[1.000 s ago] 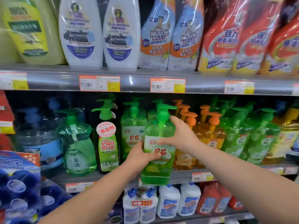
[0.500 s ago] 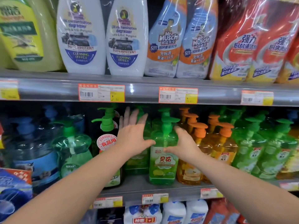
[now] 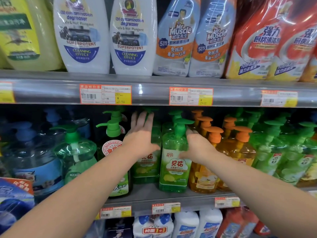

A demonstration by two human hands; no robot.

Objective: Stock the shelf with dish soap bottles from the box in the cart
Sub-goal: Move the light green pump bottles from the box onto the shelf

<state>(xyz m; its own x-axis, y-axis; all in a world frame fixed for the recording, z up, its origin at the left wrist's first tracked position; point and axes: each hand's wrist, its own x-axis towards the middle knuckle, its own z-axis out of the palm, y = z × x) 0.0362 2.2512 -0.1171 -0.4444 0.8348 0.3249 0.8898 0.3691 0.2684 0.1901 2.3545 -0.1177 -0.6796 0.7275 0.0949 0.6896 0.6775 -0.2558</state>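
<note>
**Green soap bottle at the shelf front, a hand on either side**

Head view: the green dish soap bottle stands upright near the front edge of the middle shelf. Its pump head points right and its label faces the camera.

The right hand cups the bottle's right side. Its thumb lies across the top of the label and its fingers curl past the shoulder toward the back, where the tips are hidden.

The left hand is spread flat with straight fingers pointing up. Its palm is turned to a second green bottle that stands just left of the first and a little farther back. The thumb reaches toward the front bottle's left shoulder, but whether it touches cannot be told.

Orange pump bottles stand just right of the front bottle, touching or nearly so, behind the right hand. More green bottles fill the far right of the row. At the left stand a dark green bottle with a round red sticker, a rounded pale green bottle and blue jugs.

Price tags hang on the rail above, under white degreaser bottles on the upper shelf.
</note>
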